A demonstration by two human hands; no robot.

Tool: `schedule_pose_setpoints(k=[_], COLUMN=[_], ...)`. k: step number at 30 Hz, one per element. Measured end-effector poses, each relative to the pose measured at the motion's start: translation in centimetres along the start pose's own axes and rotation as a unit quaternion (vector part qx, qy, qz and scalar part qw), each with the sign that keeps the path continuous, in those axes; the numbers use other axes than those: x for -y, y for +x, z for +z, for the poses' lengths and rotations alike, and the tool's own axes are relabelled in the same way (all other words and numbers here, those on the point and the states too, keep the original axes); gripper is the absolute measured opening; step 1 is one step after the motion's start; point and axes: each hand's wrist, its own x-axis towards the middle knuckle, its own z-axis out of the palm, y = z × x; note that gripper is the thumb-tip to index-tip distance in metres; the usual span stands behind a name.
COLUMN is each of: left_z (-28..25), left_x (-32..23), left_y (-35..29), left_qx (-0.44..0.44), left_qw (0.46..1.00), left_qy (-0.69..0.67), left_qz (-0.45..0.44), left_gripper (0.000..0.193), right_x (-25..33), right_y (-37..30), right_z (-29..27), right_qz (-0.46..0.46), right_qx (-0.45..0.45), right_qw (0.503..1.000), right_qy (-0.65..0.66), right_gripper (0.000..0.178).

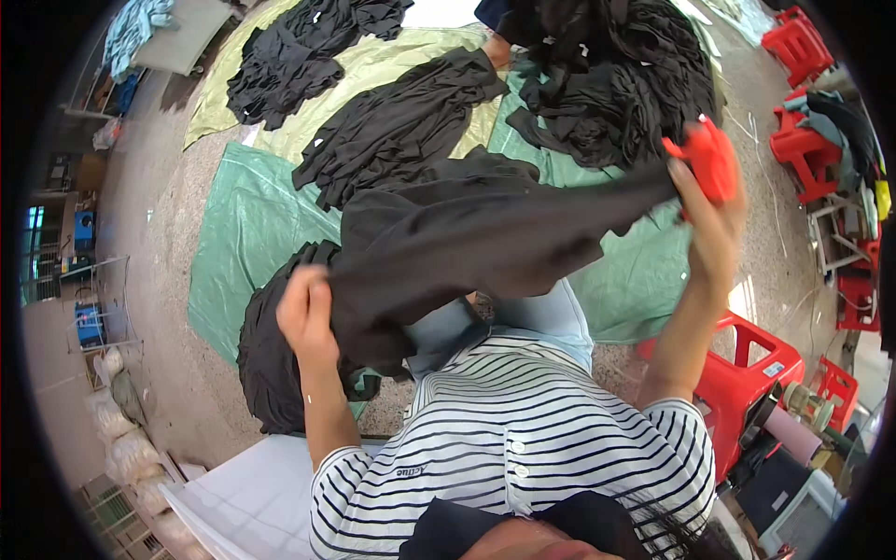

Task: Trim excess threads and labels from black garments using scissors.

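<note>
A black garment (467, 247) is stretched between my two hands, above my lap. My left hand (308, 313) is closed on its left end, fingers curled over the cloth. Up at the right, my right hand (714, 210) is closed, pinching the other end of the cloth. A bright red object (709, 159), blurred by motion, is in the same hand; its kind is hard to make out. Below and left of the stretched cloth lies a heap of black garments (271, 359). Part of the garment hangs over my knees.
Green sheeting (257, 210) and yellow sheeting (401, 70) cover the floor ahead, bearing a long black pile (401, 121) and a larger black heap (635, 98). A red stool (747, 373) stands close on my right. White cloth (247, 495) lies at lower left.
</note>
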Motion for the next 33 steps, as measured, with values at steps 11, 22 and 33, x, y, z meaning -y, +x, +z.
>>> schedule_pose_setpoints(k=[11, 22, 33], left_z=[8.2, 15.7, 17.0], left_x=[5.7, 6.8, 7.8], left_y=[5.0, 13.3, 9.6], left_qx=[-0.065, 0.421, 0.275], left_qw=[0.907, 0.878, 0.914], left_qy=[0.310, 0.181, 0.191], left_qz=[0.276, 0.137, 0.230], left_gripper=[0.019, 0.025, 0.016], right_x=[-10.0, -2.7, 0.0], right_y=[-0.9, -8.0, -7.8], right_z=[7.7, 4.9, 6.1], right_qz=[0.052, 0.002, -0.005], right_qx=[0.125, 0.251, 0.299], right_qw=[0.957, 0.919, 0.879], right_qy=[-0.258, -0.305, -0.372], right_gripper=[0.045, 0.032, 0.025])
